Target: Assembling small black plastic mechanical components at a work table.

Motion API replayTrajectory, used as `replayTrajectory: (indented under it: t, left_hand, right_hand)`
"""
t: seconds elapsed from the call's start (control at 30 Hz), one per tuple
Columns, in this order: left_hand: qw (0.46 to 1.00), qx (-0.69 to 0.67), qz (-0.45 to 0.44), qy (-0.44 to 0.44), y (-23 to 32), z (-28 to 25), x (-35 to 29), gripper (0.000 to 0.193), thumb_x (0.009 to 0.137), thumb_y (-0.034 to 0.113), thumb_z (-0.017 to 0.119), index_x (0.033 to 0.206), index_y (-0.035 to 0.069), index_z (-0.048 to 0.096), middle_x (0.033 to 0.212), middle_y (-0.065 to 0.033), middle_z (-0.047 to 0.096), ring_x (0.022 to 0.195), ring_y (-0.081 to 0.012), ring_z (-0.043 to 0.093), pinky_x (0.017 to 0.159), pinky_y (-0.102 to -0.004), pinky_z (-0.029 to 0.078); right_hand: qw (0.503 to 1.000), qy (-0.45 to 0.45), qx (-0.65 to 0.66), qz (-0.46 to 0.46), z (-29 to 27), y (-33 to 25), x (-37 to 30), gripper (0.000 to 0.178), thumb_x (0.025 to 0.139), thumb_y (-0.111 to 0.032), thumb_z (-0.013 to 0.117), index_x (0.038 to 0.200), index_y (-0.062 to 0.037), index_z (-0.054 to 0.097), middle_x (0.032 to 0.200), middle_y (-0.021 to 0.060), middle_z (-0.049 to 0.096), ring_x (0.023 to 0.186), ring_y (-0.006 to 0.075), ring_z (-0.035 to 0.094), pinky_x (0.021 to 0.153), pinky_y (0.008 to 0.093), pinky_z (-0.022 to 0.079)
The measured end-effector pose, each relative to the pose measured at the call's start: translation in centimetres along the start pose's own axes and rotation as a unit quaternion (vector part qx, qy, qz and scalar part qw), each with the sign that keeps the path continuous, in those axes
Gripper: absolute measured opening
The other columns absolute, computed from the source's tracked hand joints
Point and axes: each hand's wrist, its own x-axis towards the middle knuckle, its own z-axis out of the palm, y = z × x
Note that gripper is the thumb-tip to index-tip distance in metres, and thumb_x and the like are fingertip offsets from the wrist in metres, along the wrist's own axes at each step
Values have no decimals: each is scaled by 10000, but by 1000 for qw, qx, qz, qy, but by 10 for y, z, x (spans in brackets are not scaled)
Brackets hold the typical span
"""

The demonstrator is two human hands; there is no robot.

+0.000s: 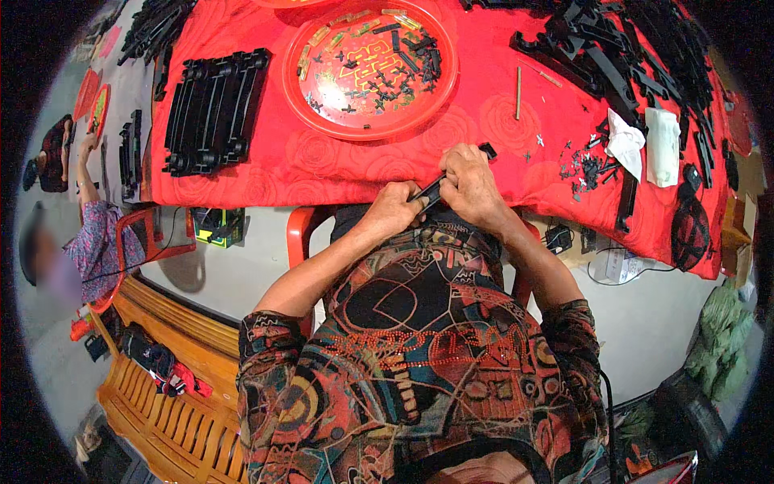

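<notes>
Black strip (433, 194) is right by the near edge of the red surface (282, 189), held pretty snug: left hand (393, 210) curled round the lower end, right hand (472, 184) closed over it further up.

Head-worn fisheye: from above, facing down, near fingers (460, 159).

Left hand (393, 210) and right hand (472, 184) partly hide strip (432, 194)
Top edge crops far tray (297, 2); bits (592, 168) too small to tell.

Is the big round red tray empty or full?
Neither: the tray is partly filled. Small black parts lie inside, with bare patches between.
</notes>
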Motion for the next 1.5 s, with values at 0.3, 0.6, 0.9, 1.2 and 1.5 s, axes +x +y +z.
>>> replayTrajectory:
  t: [0.3,0.6,0.9,1.2,1.5]
  left_hand:
    - [1000,-8,1,21,-2,1,1,162,826,119,566,755,-23,593,599,-25,566,540,-87,492,490,-279,392]
    - [988,79,94,92,3,4,-8,226,809,175,572,807,-50,571,675,-180,580,664,-281,568,598,-391,437]
    - [963,228,65,127,25,4,0,399,797,315,627,781,-76,547,742,-299,578,760,-437,586,657,-477,444]
    - [956,238,42,167,40,-14,-5,393,730,348,695,711,-30,588,643,-240,586,680,-389,607,595,-475,448]
    - [913,326,140,200,58,-18,17,324,743,294,687,812,-2,573,672,-200,586,664,-381,585,586,-481,438]
  right_hand:
    - [1000,-3,-27,8,1,-3,0,175,634,-48,542,801,-28,493,868,153,465,879,334,435,759,425,335]
    - [998,46,-39,-15,4,-3,-6,212,630,-26,539,841,-11,520,870,130,504,842,313,461,749,403,349]
    - [996,84,15,-14,4,-4,-8,192,657,-11,552,846,-4,514,875,158,481,867,339,449,753,430,352]
    - [985,171,-7,-22,8,-14,-3,120,667,12,599,696,-15,486,886,134,543,915,317,507,795,411,385]
    - [965,251,-73,15,7,-11,5,200,666,6,588,860,0,540,939,142,522,912,320,473,756,419,360]
